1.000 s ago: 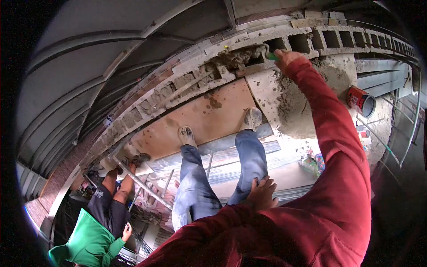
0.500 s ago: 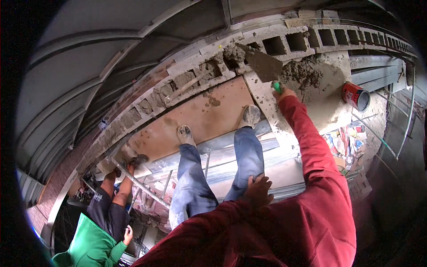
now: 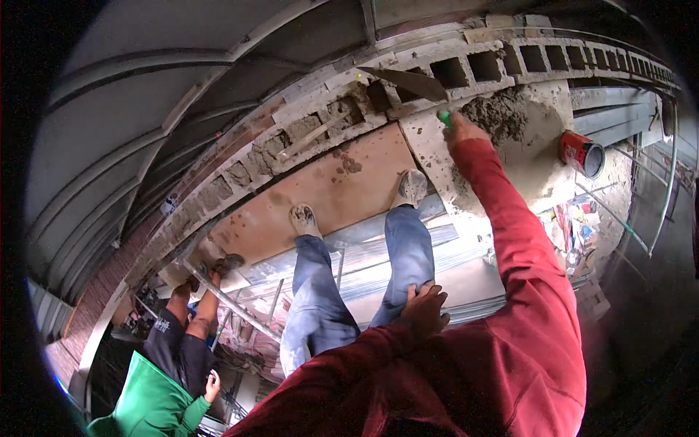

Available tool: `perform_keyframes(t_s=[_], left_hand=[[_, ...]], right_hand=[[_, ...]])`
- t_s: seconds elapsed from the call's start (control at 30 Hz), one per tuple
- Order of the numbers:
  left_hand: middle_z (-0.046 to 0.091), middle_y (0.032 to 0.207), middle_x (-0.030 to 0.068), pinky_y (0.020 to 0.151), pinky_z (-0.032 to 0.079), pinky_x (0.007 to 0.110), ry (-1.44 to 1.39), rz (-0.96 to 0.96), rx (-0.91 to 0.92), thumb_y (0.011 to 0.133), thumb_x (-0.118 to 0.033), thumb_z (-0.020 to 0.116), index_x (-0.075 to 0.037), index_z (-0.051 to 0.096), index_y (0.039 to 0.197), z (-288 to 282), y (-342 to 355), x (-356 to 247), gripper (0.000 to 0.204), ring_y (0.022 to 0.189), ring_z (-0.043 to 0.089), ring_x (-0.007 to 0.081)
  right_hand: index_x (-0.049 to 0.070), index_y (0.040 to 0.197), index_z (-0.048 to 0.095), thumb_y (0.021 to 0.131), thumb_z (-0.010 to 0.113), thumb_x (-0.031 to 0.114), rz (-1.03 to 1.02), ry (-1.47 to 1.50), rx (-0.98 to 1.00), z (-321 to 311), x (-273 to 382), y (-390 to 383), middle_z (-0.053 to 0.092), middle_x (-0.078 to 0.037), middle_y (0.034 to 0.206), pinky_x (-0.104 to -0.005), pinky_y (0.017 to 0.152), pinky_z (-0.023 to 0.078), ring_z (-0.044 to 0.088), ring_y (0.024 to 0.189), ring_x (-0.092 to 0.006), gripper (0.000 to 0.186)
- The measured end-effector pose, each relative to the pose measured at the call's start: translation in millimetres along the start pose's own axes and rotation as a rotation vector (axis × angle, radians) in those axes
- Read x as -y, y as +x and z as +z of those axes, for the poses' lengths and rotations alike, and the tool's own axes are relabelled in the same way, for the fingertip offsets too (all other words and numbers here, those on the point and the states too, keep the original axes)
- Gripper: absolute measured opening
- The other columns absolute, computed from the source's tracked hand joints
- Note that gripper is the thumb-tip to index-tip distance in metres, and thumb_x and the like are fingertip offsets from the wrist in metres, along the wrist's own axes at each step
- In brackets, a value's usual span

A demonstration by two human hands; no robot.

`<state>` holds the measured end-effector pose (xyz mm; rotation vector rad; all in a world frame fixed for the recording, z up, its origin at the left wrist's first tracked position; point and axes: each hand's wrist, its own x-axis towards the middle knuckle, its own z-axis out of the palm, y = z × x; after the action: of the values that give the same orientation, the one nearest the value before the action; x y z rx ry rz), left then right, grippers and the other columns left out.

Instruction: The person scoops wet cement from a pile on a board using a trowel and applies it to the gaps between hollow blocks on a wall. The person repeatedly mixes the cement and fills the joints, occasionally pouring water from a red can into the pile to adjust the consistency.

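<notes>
My right hand (image 3: 464, 131) is closed round the green handle of a trowel (image 3: 408, 82). The blade reaches left over the row of hollow concrete blocks (image 3: 408, 108), tilted so that it looks narrow, with its tip near the far edge of the row. Left of the blade, several cells hold grey mortar (image 3: 302, 130); to its right they stand hollow and dark. Beside my right hand a heap of wet mortar (image 3: 502, 116) lies on a pale board (image 3: 557, 109). My left hand (image 3: 424, 309) rests on my right knee, fingers apart and bent, holding nothing.
My feet stand on a brown plank (image 3: 328, 193) spotted with mortar. A red can (image 3: 582, 154) lies tipped at the board's right edge. Metal scaffold bars (image 3: 233, 302) run below. At lower left stands another person in a green top (image 3: 156, 397). Curved metal sheeting (image 3: 145, 87) rises beyond the blocks.
The trowel blade has tilted from broad to narrow in view, and my right hand has moved slightly up. The lump of mortar by its tip no longer shows on top of the blocks. My left hand stays put.
</notes>
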<state>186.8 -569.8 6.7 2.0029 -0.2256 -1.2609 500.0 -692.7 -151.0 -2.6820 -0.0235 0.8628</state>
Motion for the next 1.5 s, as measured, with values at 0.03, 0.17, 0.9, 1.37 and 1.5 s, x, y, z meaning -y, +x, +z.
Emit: perform_keyframes(t_s=[0.03,0.17,0.9,1.37,1.5], left_hand=[[0.047,0.125,0.0111,0.1,0.023,0.059,0.003,-0.01,-0.015,0.073,-0.036,0.063,-0.006,0.056,0.115,3,0,0,0.052,0.126,0.036,0.0272],[0.047,0.128,0.0109,0.1,0.023,0.057,0.041,0.004,-0.071,0.073,-0.038,0.061,-0.008,0.056,0.116,23,1,7,0.052,0.127,0.036,0.0262],[0.05,0.125,0.01,0.094,0.029,0.058,0.449,0.199,-0.002,0.079,-0.032,0.057,-0.013,0.052,0.121,50,26,39,0.047,0.123,0.042,0.0285],[0.048,0.128,0.0111,0.095,0.029,0.058,0.433,0.189,0.034,0.083,-0.027,0.052,-0.013,0.05,0.124,66,18,30,0.044,0.124,0.041,0.0289],[0.047,0.129,0.0114,0.095,0.029,0.058,0.411,0.183,0.037,0.084,-0.026,0.051,-0.013,0.049,0.125,73,15,25,0.043,0.124,0.041,0.029]], right_hand=[[0.01,0.111,0.052,0.085,0.056,0.026,-0.005,-0.022,0.009,4,-3,9,0.062,-0.022,0.101,-0.0484,0.078,0.048,0.06,0.093,-0.0401,0.031],[0.01,0.107,0.054,0.085,0.056,0.022,0.013,-0.078,0.129,15,-29,-13,0.062,-0.02,0.101,-0.0467,0.078,0.048,0.06,0.092,-0.0394,0.025],[0.003,0.101,0.063,0.081,0.055,0.06,0.671,0.381,-0.345,206,-468,26,0.063,-0.024,0.093,-0.0456,0.072,0.045,0.06,0.089,-0.0413,0.062],[0.007,0.114,0.059,0.072,0.071,0.041,0.62,0.813,-0.054,309,-326,-31,0.063,-0.019,0.107,-0.0387,0.089,0.045,0.06,0.102,-0.0323,0.056],[0.002,0.107,0.06,0.074,0.071,0.035,0.638,0.874,-0.124,303,-274,-55,0.066,-0.016,0.091,-0.0362,0.077,0.048,0.062,0.084,-0.026,0.049]])
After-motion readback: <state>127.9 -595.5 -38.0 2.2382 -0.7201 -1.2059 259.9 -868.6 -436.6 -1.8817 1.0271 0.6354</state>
